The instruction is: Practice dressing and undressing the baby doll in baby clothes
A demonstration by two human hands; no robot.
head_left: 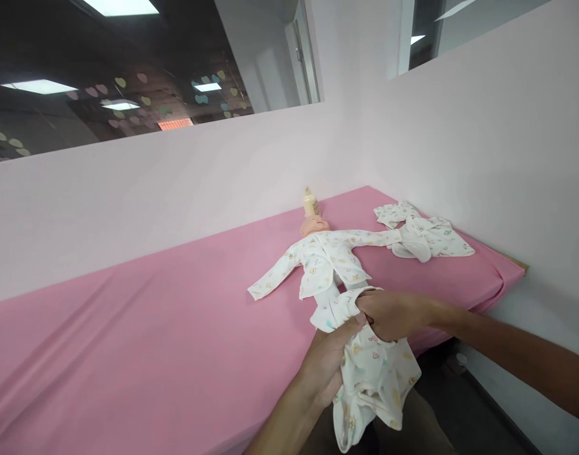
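A baby doll (314, 225) lies on its back on the pink table (151, 341), wearing a white patterned jacket (324, 259) with sleeves spread out. At the doll's lower body, white patterned baby trousers (372, 373) hang over the table's front edge. My left hand (324, 363) is closed on the trousers' left side near the waistband. My right hand (393, 314) is closed on the waistband from the right, just below the jacket's hem. The doll's legs are hidden by cloth and hands.
A small feeding bottle (310, 203) stands by the doll's head against the pink wall. More white patterned baby clothes (422, 235) lie at the table's far right end. The table's right corner (519, 268) meets the wall. Dark floor shows below my arms.
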